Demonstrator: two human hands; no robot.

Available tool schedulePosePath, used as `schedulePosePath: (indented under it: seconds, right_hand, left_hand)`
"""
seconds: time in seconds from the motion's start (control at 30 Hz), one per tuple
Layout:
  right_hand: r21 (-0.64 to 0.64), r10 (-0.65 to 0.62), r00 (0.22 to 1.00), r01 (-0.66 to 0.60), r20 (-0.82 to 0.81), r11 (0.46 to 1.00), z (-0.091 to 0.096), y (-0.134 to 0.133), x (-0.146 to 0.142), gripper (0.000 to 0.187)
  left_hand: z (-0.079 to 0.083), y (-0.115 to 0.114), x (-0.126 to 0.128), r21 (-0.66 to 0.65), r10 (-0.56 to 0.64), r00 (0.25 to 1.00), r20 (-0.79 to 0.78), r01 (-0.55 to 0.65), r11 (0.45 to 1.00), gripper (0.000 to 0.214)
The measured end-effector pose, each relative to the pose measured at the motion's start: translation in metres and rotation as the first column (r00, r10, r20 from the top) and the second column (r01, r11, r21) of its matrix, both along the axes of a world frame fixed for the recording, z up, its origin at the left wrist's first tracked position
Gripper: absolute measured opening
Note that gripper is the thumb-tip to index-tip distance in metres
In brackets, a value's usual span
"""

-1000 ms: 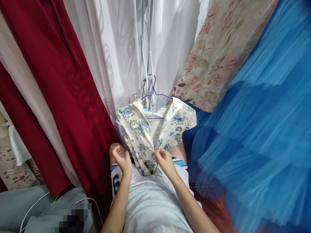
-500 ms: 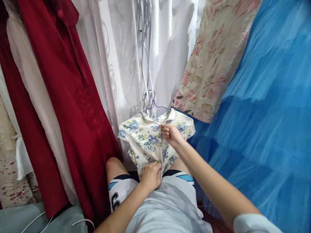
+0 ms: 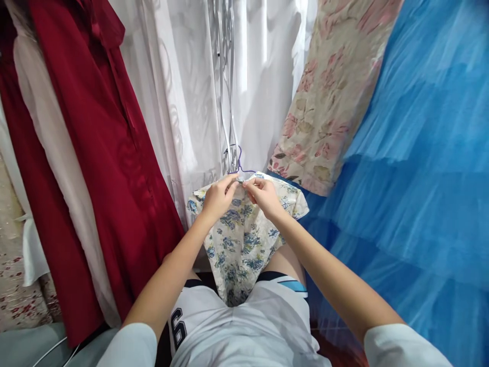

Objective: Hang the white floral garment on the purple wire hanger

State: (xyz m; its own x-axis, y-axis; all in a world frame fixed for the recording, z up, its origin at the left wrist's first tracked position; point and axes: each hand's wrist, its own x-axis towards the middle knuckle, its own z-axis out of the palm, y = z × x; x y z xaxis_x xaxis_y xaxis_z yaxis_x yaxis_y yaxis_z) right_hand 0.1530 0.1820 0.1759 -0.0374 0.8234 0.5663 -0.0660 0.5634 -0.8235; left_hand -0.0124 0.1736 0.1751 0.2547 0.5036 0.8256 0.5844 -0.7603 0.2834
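A short-sleeved blouse (image 3: 231, 239), cream with blue flowers, hangs on a purple hanger (image 3: 240, 162) in front of me, its lower end between my thighs. At the top of its neckline, my left hand (image 3: 220, 196) pinches the fabric between thumb and forefinger. Close beside it, my right hand (image 3: 263, 194) pinches the other side of the neckline, the fingertips almost touching. A small dark spot shows between the fingertips, too small to make out. The fingers partly cover the collar.
Dark red dresses (image 3: 103, 153) and a sheer pale one hang on the left. White curtains (image 3: 183, 92) and white straps (image 3: 227, 76) hang behind. A cream dress with pink flowers (image 3: 317, 122) and a blue tulle gown (image 3: 412, 178) hang on the right. A white cable (image 3: 51, 350) lies at lower left.
My left hand has moved up from the blouse's lower front to the neckline. My right hand has risen slightly to meet it. The blouse front now hangs loose instead of being pulled taut.
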Motion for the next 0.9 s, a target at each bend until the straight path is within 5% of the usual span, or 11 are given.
schedulePosePath:
  seconds: [0.13, 0.23, 0.33, 0.4, 0.5, 0.63, 0.73, 0.83, 0.9]
  right_hand:
    - [0.181, -0.289, 0.937, 0.255, 0.195, 0.95, -0.016, 0.015, -0.003, 0.021]
    - [0.262, -0.4, 0.873, 0.331, 0.28, 0.906, -0.044, 0.021, -0.013, 0.019]
    - [0.254, -0.351, 0.882, 0.278, 0.315, 0.926, -0.073, 0.013, -0.023, 0.021]
    - [0.215, -0.284, 0.904, 0.223, 0.32, 0.951, -0.087, 0.002, -0.027, 0.02]
    - [0.093, -0.122, 0.951, 0.099, 0.283, 0.991, -0.101, -0.014, -0.031, 0.02]
    - [-0.037, -0.009, 0.99, 0.015, 0.139, 0.999, -0.122, -0.021, -0.019, 0.022]
    - [-0.133, -0.192, 0.978, 0.179, -0.086, 0.975, -0.152, -0.018, 0.005, 0.02]
    - [-0.259, -0.54, 0.759, 0.474, -0.364, 0.842, -0.192, -0.025, 0.024, 0.023]
    - [-0.328, -0.651, 0.64, 0.563, -0.407, 0.759, -0.214, -0.039, 0.023, 0.029]
  left_hand:
    - [0.028, 0.025, 0.009, 0.127, 0.018, 0.998, -0.065, -0.01, 0.992, 0.023]
    - [0.039, 0.044, -0.014, 0.126, 0.033, 0.97, 0.241, -0.065, 0.99, 0.026]
    - [0.038, 0.063, -0.068, 0.017, 0.136, 0.874, 0.466, -0.162, 0.987, 0.026]
    - [0.02, 0.071, -0.106, -0.092, 0.26, 0.814, 0.519, -0.249, 0.964, 0.024]
    - [-0.029, 0.074, -0.135, -0.236, 0.357, 0.722, 0.593, -0.268, 0.934, 0.023]
    - [-0.106, 0.069, -0.112, -0.378, 0.295, 0.772, 0.563, -0.077, 0.923, 0.026]
    - [-0.142, 0.056, -0.073, -0.447, 0.143, 0.827, 0.544, 0.141, 0.883, 0.034]
    - [-0.158, 0.028, -0.031, -0.46, -0.016, 0.823, 0.568, 0.333, 0.823, 0.039]
    - [-0.16, 0.001, -0.004, -0.432, -0.148, 0.786, 0.6, 0.474, 0.768, 0.038]
